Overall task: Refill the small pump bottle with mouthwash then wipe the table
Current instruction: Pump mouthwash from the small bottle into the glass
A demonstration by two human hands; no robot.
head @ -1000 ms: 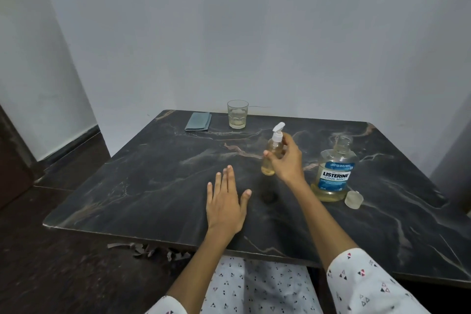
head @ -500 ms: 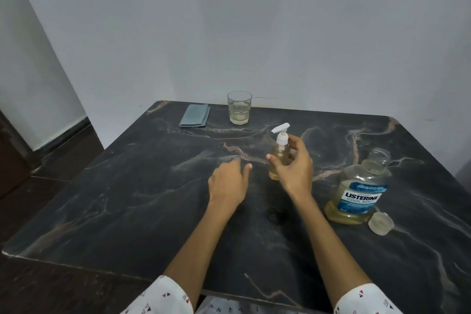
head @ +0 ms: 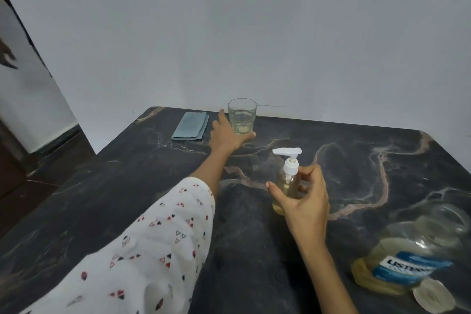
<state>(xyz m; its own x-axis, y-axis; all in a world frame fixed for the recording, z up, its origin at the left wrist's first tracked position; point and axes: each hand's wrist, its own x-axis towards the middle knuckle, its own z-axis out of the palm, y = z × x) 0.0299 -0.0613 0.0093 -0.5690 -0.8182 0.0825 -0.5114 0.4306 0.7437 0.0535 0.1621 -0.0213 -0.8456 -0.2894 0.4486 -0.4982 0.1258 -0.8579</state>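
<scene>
The small pump bottle (head: 287, 181), clear with a white pump head and yellowish liquid inside, stands upright at the table's middle. My right hand (head: 304, 208) is wrapped around its body. At the back edge a glass (head: 242, 116) holds a little pale liquid. My left hand (head: 225, 136) reaches to it, thumb and fingers spread on either side of its base while it stands on the table. The large mouthwash bottle (head: 413, 260) stands uncapped at the near right, its cap (head: 433, 298) lying beside it. A folded grey-blue cloth (head: 190, 126) lies left of the glass.
The dark marble table (head: 127, 199) sits against a white wall at its far edge. Its left edge drops to a dark floor (head: 30, 181). My patterned white left sleeve (head: 153, 250) crosses the near left part of the tabletop.
My left hand has gone from the table's middle to the glass at the back. My head has moved closer and lower. My right hand has stayed on the pump bottle.
</scene>
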